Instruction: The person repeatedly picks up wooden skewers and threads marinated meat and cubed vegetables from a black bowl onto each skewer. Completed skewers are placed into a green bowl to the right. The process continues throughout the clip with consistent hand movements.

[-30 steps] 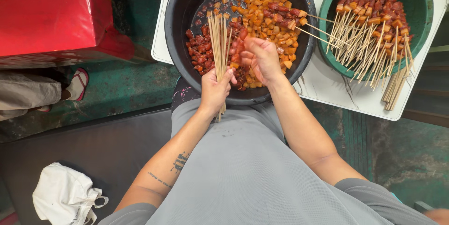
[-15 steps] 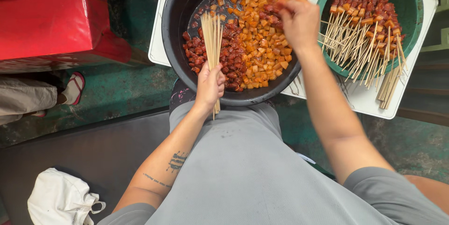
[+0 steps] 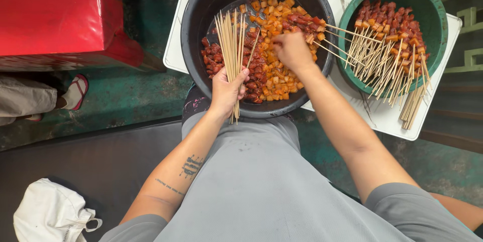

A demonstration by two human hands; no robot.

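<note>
Right hand point(image 3: 292, 50) back from green bowl point(image 3: 436, 5) to meat cubes point(image 3: 274, 46), fingers pinching; left hand point(image 3: 227, 90) clenched around skewer bundle point(image 3: 230, 46).

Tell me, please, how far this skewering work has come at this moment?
Done: the green basin holds many filled skewers. In hand: the left hand grips a bundle of bare bamboo sticks, and the right hand is down among the meat and orange cubes in the black basin. Left: that basin is far from empty, and the bundle is thick.
</note>
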